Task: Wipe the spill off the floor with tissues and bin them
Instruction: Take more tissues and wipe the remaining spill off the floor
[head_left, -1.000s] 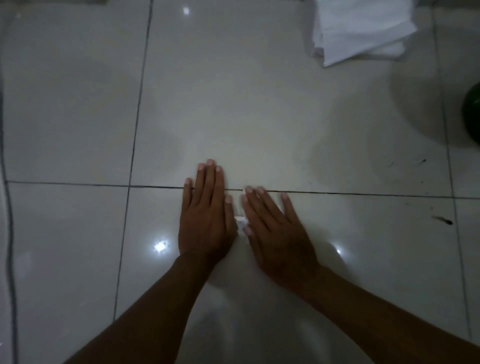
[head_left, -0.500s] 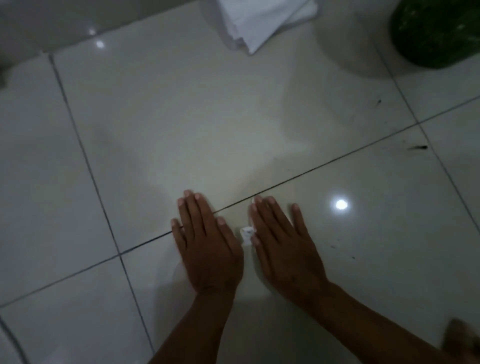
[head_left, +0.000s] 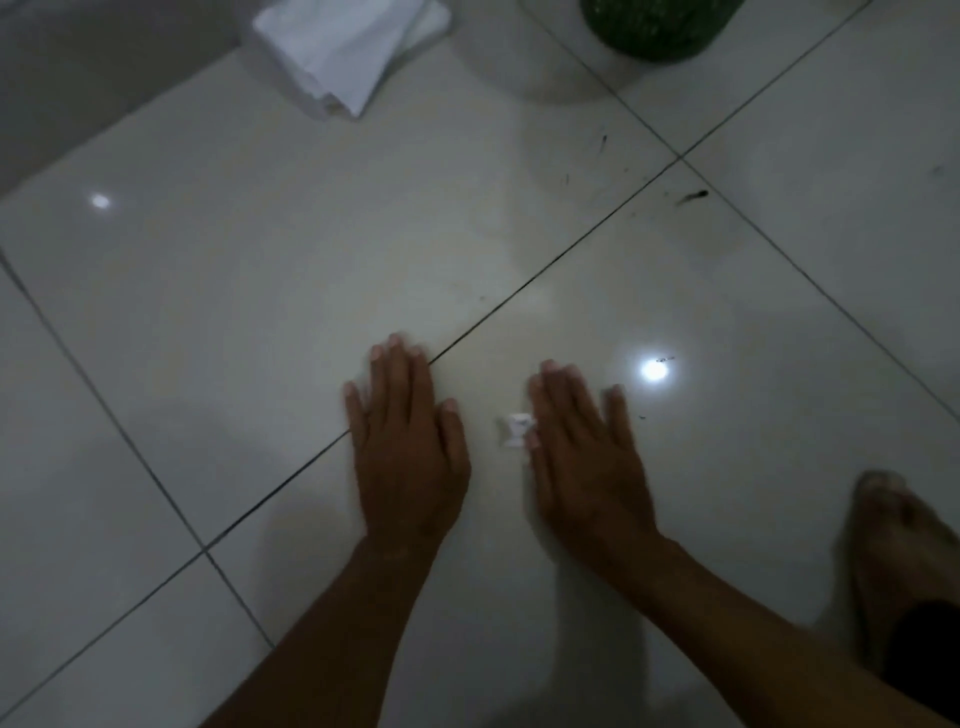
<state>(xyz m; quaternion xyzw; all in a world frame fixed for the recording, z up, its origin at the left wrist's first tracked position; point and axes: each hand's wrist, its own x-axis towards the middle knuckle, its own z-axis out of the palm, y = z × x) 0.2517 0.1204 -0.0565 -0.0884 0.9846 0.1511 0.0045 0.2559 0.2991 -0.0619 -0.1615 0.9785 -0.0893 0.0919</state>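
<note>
Both of my hands lie flat, palm down, on the glossy white tiled floor. My left hand (head_left: 408, 441) rests across a dark grout line. My right hand (head_left: 584, 457) lies a short gap to its right. A small white scrap of tissue (head_left: 513, 430) lies on the floor between them, touching the thumb side of my right hand. Neither hand holds anything. A stack of white tissues (head_left: 349, 52) lies on the floor at the top, left of centre. A green bin (head_left: 654, 26) stands at the top edge, right of the stack. Dark specks and a dark smear (head_left: 693, 197) mark the tiles below the bin.
My bare foot (head_left: 898, 561) stands on the tile at the lower right, close to my right forearm. A grey wall base (head_left: 78, 78) runs along the upper left. Bright light reflections dot the tiles.
The view has swung, so the tissue stack and green bin now sit further left. My hands have moved apart, and the white scrap shows more. My foot has come into view.
</note>
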